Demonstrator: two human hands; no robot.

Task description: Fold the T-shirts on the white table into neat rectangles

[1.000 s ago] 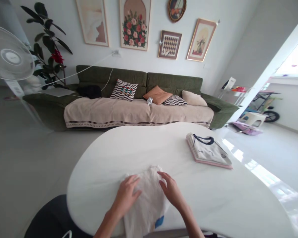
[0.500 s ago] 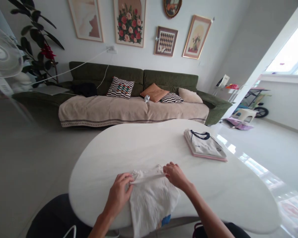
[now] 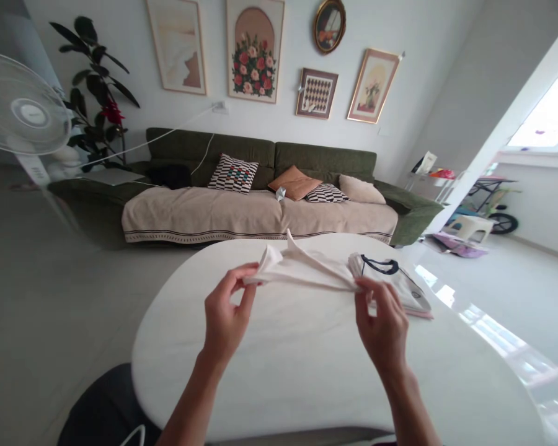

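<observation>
Stretched between my two hands is a white shirt point(image 3: 307, 267), lifted above the white table point(image 3: 279, 365). My left hand point(image 3: 227, 306) pinches one end of its near edge between thumb and fingers. At the other end, my right hand point(image 3: 384, 322) is closed on the cloth. The far part of the shirt sticks up in loose, pointed folds. Just beyond my right hand lies a stack of folded clothes point(image 3: 407, 288), a white top with a dark collar over something pink, partly hidden by that hand.
A dark round stool point(image 3: 102, 409) stands at the table's left front edge. Behind the table runs a green sofa point(image 3: 325, 160) with a beige cover and several cushions. A white fan point(image 3: 28, 111) is at the left. A white plastic stool point(image 3: 474, 228) stands on the floor at right.
Both hands have moved forward and up, spreading apart with the shirt. It lay hanging over the near table edge before and is now held taut in the air. The view has tilted slightly up.
</observation>
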